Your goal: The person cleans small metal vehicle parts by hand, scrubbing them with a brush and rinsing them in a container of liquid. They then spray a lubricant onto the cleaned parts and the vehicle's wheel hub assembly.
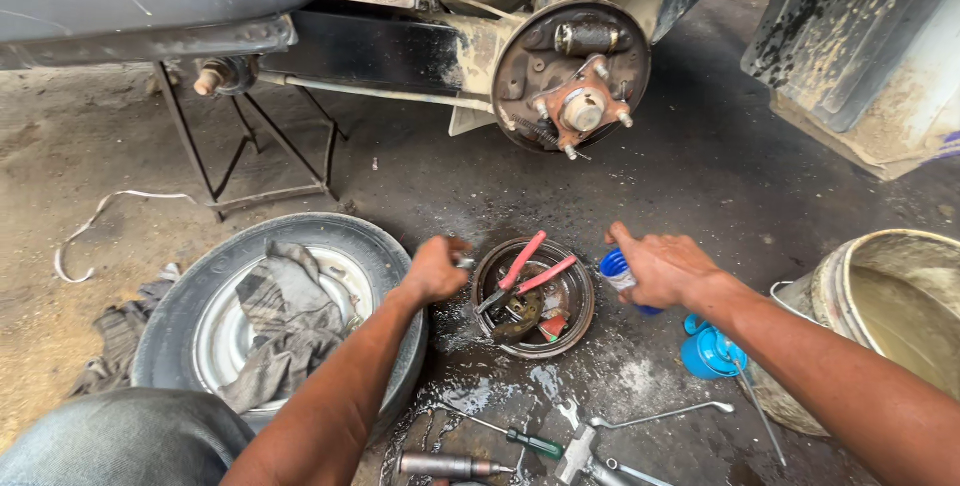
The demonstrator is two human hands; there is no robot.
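Your left hand rests curled at the left rim of the brake drum on the floor, its grip closed on something small I cannot make out. Red-handled pliers lie inside the drum. Just right of it, your right hand grips a blue can.

Red handles are showing on the pliers lying in the rusty brown drum. The bottle is showing blue with a white band, and the cap is showing bright blue. The rag is showing grey checks. The screwdriver handle is showing green. The bucket is looking dirty cream.
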